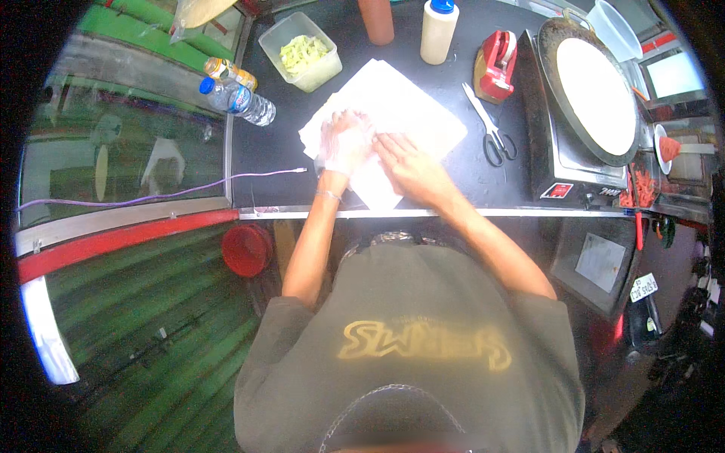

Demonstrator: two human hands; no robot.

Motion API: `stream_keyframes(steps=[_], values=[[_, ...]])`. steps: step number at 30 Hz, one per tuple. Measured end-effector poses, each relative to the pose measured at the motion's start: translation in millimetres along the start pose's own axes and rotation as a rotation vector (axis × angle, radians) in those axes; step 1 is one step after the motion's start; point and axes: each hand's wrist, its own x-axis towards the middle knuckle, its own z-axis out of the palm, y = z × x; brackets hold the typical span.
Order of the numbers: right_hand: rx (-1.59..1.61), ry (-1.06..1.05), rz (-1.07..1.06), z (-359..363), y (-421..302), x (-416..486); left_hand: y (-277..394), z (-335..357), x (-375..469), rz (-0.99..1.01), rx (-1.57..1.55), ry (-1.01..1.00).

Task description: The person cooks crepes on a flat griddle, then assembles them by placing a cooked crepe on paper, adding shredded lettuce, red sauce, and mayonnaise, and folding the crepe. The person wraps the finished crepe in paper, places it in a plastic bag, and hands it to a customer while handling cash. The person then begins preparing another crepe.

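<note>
White paper sheets (419, 113) lie in an uneven stack on the black counter in front of me. My left hand (345, 141), in a thin clear plastic glove, rests over the left part of the stack; whether it grips anything is hard to see in the glare. My right hand (405, 161), ungloved, lies palm down on the paper close beside the left, fingers extended and together. A paper corner points towards me between my wrists. Scissors (491, 127) with black handles lie to the right of the stack.
Behind the paper stand a tub of chopped greens (306, 56), a reddish bottle (376, 22) and a cream-filled squeeze bottle (439, 34). Water bottle (241, 102) and purple cable (255, 173) lie left. Right are a red tape dispenser (495, 68) and a stove (572, 170) under a round pan (609, 156).
</note>
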Motion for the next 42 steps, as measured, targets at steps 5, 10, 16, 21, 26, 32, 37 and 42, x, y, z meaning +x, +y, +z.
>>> stream_keyframes(steps=[5,10,16,21,26,32,37,42], values=[[0.04,0.186,0.064,11,-1,29,-27,-16,66,0.106,-0.217,0.022],[0.151,-0.116,0.045,6,22,49,-44,-4,103,0.044,-0.368,-0.057],[0.179,-0.103,0.063,2,12,42,-54,7,104,-0.031,-0.349,-0.106],[0.215,-0.105,0.082,1,7,39,-37,-14,107,-0.051,-0.183,-0.133],[0.33,-0.138,0.079,5,20,33,-9,-34,-6,-0.098,-0.267,0.46],[0.586,0.025,0.071,49,16,6,8,44,-111,-0.889,-1.693,0.23],[0.519,0.052,-0.001,89,17,-12,23,78,-98,-0.866,-1.361,0.507],[0.807,0.23,-0.006,77,21,-19,43,41,-98,-0.226,-0.582,0.252]])
